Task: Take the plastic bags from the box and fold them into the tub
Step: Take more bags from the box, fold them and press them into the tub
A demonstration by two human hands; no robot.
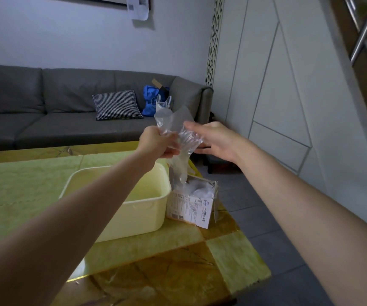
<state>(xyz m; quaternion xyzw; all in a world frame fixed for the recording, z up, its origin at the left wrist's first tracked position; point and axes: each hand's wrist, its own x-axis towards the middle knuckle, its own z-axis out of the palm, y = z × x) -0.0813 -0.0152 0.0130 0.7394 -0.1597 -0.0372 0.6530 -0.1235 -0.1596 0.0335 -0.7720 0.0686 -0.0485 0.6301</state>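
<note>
One clear, crinkled plastic bag (176, 133) hangs in the air above the bench (23, 184), its long axis near vertical, its tail trailing down to the open white printed cardboard box (191, 206) straight below, where more clear plastic shows, too bunched to count. The left hand (158, 143) grips the bag's upper part with curled fingers; the right hand (213, 140), fingers fairly straight, touches its other side. One pale yellow plastic tub (120, 217) stands just left of the box, under the left forearm, so the left hand is nearer to it.
</note>
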